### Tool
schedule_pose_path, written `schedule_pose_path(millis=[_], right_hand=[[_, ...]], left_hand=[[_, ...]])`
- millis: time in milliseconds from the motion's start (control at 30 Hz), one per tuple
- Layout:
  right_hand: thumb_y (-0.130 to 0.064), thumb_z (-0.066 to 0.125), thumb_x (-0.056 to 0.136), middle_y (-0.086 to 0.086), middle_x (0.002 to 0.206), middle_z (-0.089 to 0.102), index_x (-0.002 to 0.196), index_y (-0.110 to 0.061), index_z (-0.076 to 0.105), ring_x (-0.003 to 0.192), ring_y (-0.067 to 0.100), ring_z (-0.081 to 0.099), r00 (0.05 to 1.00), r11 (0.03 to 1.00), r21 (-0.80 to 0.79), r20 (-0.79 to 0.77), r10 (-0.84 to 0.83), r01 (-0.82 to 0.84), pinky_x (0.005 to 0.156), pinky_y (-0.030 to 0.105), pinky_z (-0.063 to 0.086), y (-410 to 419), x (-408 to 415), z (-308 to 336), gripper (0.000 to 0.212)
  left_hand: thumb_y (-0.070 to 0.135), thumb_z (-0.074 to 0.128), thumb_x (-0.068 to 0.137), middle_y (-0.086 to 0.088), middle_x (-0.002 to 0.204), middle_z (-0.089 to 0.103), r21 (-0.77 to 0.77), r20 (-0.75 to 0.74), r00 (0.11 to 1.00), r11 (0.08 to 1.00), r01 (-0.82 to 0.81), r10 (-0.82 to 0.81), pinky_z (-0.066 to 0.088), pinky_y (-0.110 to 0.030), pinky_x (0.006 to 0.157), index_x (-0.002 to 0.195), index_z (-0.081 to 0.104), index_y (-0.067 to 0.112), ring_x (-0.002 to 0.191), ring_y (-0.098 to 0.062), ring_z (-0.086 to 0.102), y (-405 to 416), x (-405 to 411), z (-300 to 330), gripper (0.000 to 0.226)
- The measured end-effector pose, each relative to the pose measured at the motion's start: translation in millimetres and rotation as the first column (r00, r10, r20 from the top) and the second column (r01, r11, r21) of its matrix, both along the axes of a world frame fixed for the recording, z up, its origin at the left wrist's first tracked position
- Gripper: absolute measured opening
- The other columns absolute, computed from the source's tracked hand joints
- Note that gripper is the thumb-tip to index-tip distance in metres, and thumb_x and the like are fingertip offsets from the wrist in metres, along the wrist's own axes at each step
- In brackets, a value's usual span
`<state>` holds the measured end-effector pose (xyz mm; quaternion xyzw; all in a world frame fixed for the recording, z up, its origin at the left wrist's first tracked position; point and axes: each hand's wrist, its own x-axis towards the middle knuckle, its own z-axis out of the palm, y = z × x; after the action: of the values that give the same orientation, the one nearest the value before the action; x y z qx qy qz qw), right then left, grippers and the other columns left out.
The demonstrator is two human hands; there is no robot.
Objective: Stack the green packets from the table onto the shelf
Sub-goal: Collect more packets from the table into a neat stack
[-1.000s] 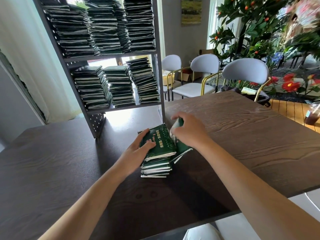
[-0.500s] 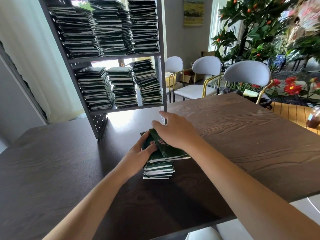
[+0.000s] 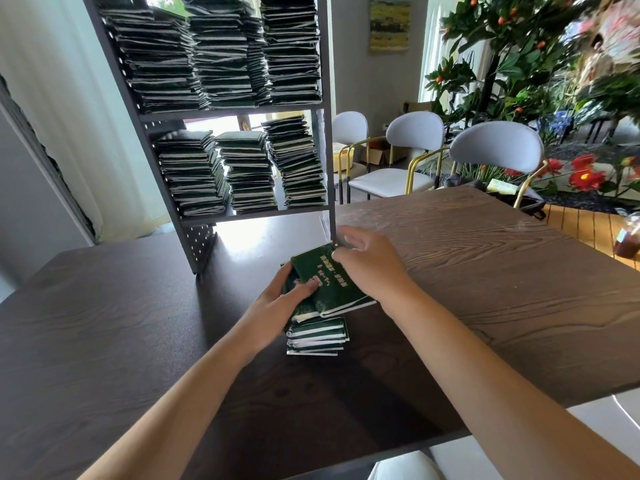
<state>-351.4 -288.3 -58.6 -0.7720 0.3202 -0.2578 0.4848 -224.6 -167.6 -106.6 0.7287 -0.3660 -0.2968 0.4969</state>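
Observation:
A short pile of green packets [image 3: 317, 336] stands on the dark wooden table [image 3: 485, 271] in front of me. My left hand [image 3: 280, 303] grips the upper packets of the pile from the left, thumb on top. My right hand [image 3: 370, 265] holds the topmost green packet [image 3: 327, 282] at its right edge, the packet tilted and skewed across the pile. The grey metal shelf [image 3: 322, 109] stands behind on the table, its two levels filled with tall stacks of green packets [image 3: 249, 171].
Three white chairs [image 3: 495, 150] with gold frames stand beyond the table's far edge. Plants and red flowers [image 3: 585, 174] fill the right background. A cup [image 3: 627, 240] sits at the far right. A white curtain hangs on the left.
My right hand brought a packet from the right side of the pile over onto its top. My left hand has kept its hold on the pile's left side.

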Motion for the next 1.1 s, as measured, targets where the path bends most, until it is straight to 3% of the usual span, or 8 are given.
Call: schedule_pose_path(millis=[133, 267, 400, 533, 600, 733, 833, 1100], right_hand=[[-0.026, 0.055, 0.097, 0.002, 0.144, 0.055, 0.139, -0.019, 0.056, 0.136, 0.023, 0.048, 1.0, 0.917, 0.399, 0.011, -0.027, 0.02, 0.116, 0.039, 0.031, -5, 4, -19, 0.042], [-0.025, 0.053, 0.1, 0.011, 0.097, 0.074, 0.112, -0.01, 0.067, 0.088, 0.025, 0.071, 0.983, 0.722, 0.692, 0.129, -0.128, 0.003, 0.087, 0.042, 0.057, 4, 17, -27, 0.024], [-0.039, 0.053, 0.099, 0.016, 0.11, 0.073, 0.134, -0.017, 0.058, 0.096, 0.032, 0.073, 0.982, 0.682, 0.729, 0.161, -0.103, -0.048, 0.083, 0.046, 0.06, 15, 26, -33, 0.041], [-0.033, 0.047, 0.102, 0.005, 0.084, 0.076, 0.102, -0.012, 0.071, 0.082, 0.022, 0.07, 0.986, 0.733, 0.678, 0.083, -0.146, 0.052, 0.085, 0.038, 0.056, 8, 20, -34, 0.032], [-0.027, 0.044, 0.101, 0.006, 0.09, 0.075, 0.096, -0.012, 0.071, 0.086, 0.022, 0.067, 0.986, 0.762, 0.641, 0.041, -0.16, 0.097, 0.088, 0.039, 0.054, 6, 18, -38, 0.031], [-0.027, 0.038, 0.107, 0.001, 0.069, 0.074, 0.089, -0.015, 0.069, 0.066, 0.016, 0.068, 0.994, 0.714, 0.698, 0.041, -0.099, 0.043, 0.059, 0.026, 0.053, 12, 18, -42, 0.038], [-0.039, 0.042, 0.106, 0.007, 0.091, 0.076, 0.106, -0.015, 0.069, 0.077, 0.02, 0.072, 0.988, 0.701, 0.713, 0.086, -0.127, 0.028, 0.066, 0.03, 0.056, 17, 18, -37, 0.035], [-0.03, 0.052, 0.101, 0.017, 0.105, 0.074, 0.118, -0.01, 0.066, 0.089, 0.033, 0.072, 0.98, 0.62, 0.785, 0.129, -0.151, -0.008, 0.087, 0.047, 0.058, 31, 21, -35, 0.03]], left_hand=[[0.057, 0.063, 0.091, 0.016, 0.139, 0.051, 0.074, 0.008, 0.998, 0.995, -0.059, 0.059, 0.03, -0.03, 0.109, 0.159, 0.002, 0.044, 0.13, -0.011, 0.048, -2, 3, -2, 0.092], [0.04, 0.05, 0.102, 0.013, 0.134, 0.062, -0.004, -0.119, 0.989, 0.996, -0.092, 0.091, 0.043, -0.035, 0.105, 0.152, 0.032, 0.044, 0.116, -0.011, 0.061, -10, 2, -4, 0.053], [0.036, 0.048, 0.104, 0.002, 0.112, 0.075, -0.028, -0.156, 0.985, 0.996, -0.081, 0.075, 0.054, -0.036, 0.092, 0.146, 0.04, 0.038, 0.102, -0.017, 0.073, -15, -2, -7, 0.043], [0.026, 0.055, 0.101, -0.001, 0.103, 0.077, -0.016, -0.231, 0.968, 0.995, -0.101, 0.094, 0.053, -0.03, 0.078, 0.131, 0.054, 0.024, 0.091, -0.016, 0.074, -11, 2, 0, 0.031], [0.026, 0.056, 0.1, 0.002, 0.097, 0.079, -0.004, -0.267, 0.959, 0.995, -0.103, 0.098, 0.051, -0.027, 0.071, 0.126, 0.059, 0.021, 0.083, -0.01, 0.074, -10, 4, 0, 0.027], [0.032, 0.06, 0.097, 0.0, 0.101, 0.079, 0.009, -0.278, 0.956, 0.995, -0.097, 0.096, 0.054, -0.031, 0.079, 0.125, 0.061, 0.023, 0.091, -0.016, 0.075, -10, 2, 1, 0.029], [0.033, 0.061, 0.096, -0.001, 0.101, 0.079, 0.011, -0.283, 0.954, 0.995, -0.098, 0.097, 0.055, -0.037, 0.087, 0.125, 0.062, 0.023, 0.095, -0.02, 0.074, -11, 2, 2, 0.03], [0.026, 0.048, 0.101, -0.007, 0.082, 0.076, 0.023, -0.457, 0.878, 0.989, -0.148, 0.142, 0.056, -0.026, 0.053, 0.122, 0.062, 0.008, 0.065, -0.018, 0.072, -7, -11, 4, 0.031]])
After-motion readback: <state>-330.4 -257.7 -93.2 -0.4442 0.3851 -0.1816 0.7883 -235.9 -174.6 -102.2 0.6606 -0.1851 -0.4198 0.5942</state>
